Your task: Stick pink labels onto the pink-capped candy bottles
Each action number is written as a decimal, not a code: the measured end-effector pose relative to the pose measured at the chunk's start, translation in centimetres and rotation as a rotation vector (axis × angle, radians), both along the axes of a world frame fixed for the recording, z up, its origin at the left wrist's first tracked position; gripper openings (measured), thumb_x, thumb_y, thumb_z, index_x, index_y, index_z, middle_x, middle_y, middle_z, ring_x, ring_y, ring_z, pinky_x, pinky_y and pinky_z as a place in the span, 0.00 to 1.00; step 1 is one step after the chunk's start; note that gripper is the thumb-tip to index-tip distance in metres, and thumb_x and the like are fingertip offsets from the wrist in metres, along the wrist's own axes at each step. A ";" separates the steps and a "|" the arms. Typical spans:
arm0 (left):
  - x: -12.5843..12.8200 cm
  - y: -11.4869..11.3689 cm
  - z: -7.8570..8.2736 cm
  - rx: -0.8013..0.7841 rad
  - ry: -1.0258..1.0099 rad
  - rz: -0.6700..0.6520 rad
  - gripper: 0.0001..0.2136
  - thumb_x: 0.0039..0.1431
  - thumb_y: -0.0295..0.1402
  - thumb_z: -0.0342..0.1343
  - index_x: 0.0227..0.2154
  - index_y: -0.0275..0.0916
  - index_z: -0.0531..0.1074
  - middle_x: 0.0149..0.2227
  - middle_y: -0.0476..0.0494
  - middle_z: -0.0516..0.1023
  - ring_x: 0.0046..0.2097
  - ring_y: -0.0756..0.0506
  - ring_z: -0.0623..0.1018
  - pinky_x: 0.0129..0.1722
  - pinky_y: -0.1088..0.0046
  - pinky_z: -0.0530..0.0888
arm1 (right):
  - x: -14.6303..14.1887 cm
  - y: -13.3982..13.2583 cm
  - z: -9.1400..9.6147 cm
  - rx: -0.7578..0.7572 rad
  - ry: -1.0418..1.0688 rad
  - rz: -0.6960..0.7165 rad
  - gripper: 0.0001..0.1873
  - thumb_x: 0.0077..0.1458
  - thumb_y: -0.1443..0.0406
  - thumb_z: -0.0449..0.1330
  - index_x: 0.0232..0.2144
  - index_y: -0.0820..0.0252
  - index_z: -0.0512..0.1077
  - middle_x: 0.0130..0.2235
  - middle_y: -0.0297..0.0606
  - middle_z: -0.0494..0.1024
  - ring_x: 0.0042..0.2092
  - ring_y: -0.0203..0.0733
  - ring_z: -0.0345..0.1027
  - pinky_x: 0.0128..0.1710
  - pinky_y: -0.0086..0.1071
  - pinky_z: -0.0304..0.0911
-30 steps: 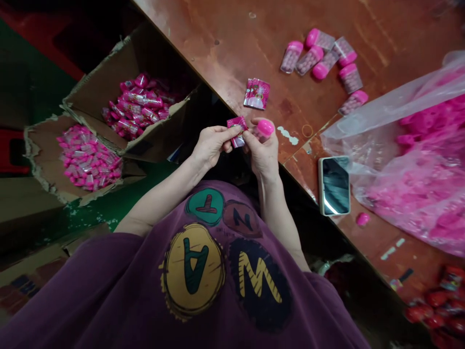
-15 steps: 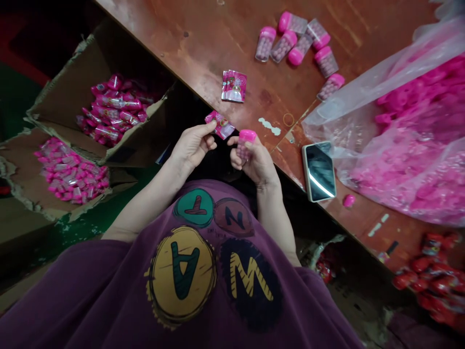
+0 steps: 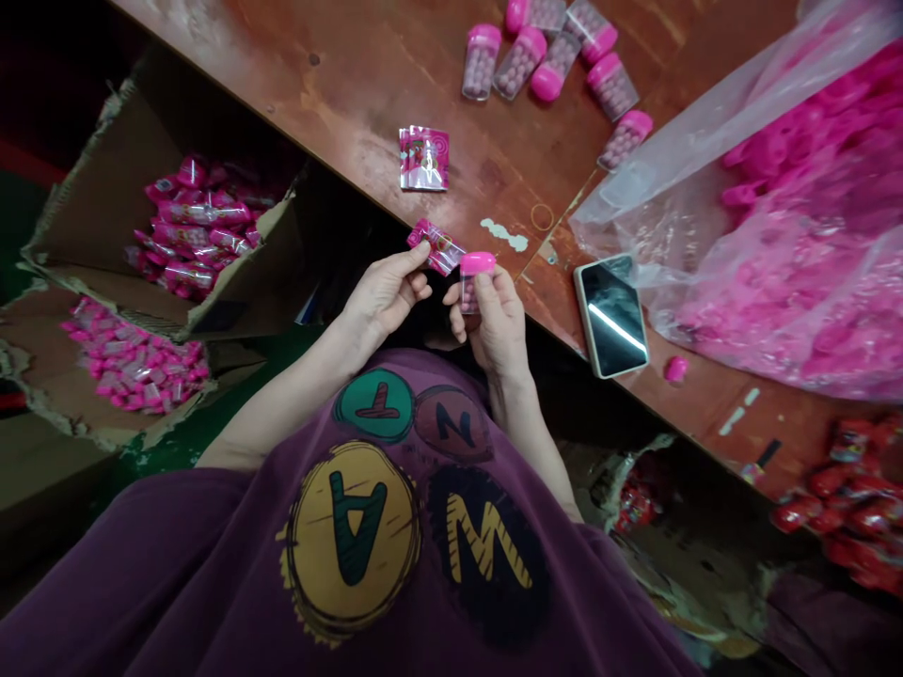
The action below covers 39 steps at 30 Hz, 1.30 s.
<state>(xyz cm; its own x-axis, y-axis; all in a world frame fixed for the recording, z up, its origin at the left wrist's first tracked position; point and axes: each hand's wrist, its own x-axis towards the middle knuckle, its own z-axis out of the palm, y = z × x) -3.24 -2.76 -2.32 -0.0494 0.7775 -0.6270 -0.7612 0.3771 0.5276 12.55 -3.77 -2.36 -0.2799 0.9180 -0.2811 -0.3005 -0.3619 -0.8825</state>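
Note:
My left hand [image 3: 390, 293] pinches a pink printed wrapper sleeve [image 3: 438, 249] between thumb and fingers, just off the table's near edge. Close on its right, my right hand [image 3: 498, 310] grips a small clear candy bottle [image 3: 468, 293] with a pink cap, upright, pale pink balls inside. The bottle's cap sits at the right end of the wrapper; whether they touch I cannot tell. A short stack of flat pink wrappers [image 3: 425, 160] lies on the table beyond my hands. Farther back lie several more capped candy bottles [image 3: 518, 62] on their sides.
A clear plastic bag [image 3: 783, 282] of pink parts covers the table's right side. A phone [image 3: 612, 320] and a small pink piece [image 3: 675, 369] lie near the edge. Red packets [image 3: 857, 498] are at lower right. Left of me, cardboard boxes [image 3: 95, 226] hold pink wrapped bottles [image 3: 201, 226] and small pink pieces [image 3: 134, 362].
The view has shifted, so the table's things sit a little farther left and higher. The wrapper and the bottle have come closer together, with both hands keeping their hold.

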 end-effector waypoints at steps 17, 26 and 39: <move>0.2 0.6 1.3 -0.104 0.018 0.002 0.12 0.60 0.30 0.73 0.27 0.36 0.75 0.26 0.53 0.77 0.20 0.59 0.67 0.21 0.82 0.66 | 1.7 -0.8 -2.5 0.279 -0.440 0.038 0.31 0.71 0.43 0.50 0.71 0.38 0.63 0.48 0.37 0.77 0.42 0.41 0.75 0.43 0.38 0.78; 0.1 0.7 1.2 -0.146 -0.009 0.017 0.10 0.61 0.30 0.72 0.28 0.37 0.77 0.26 0.52 0.77 0.21 0.58 0.67 0.22 0.82 0.67 | 1.7 -0.7 -3.3 0.445 -0.485 -0.100 0.28 0.69 0.45 0.58 0.66 0.43 0.66 0.50 0.38 0.75 0.44 0.41 0.75 0.49 0.44 0.79; 0.3 -0.3 0.5 -0.002 -0.068 0.043 0.13 0.58 0.30 0.74 0.28 0.35 0.74 0.24 0.54 0.74 0.21 0.58 0.68 0.21 0.81 0.67 | 0.6 -0.7 -4.0 0.679 -0.721 -0.143 0.25 0.66 0.52 0.63 0.61 0.51 0.68 0.52 0.43 0.75 0.51 0.47 0.74 0.56 0.51 0.75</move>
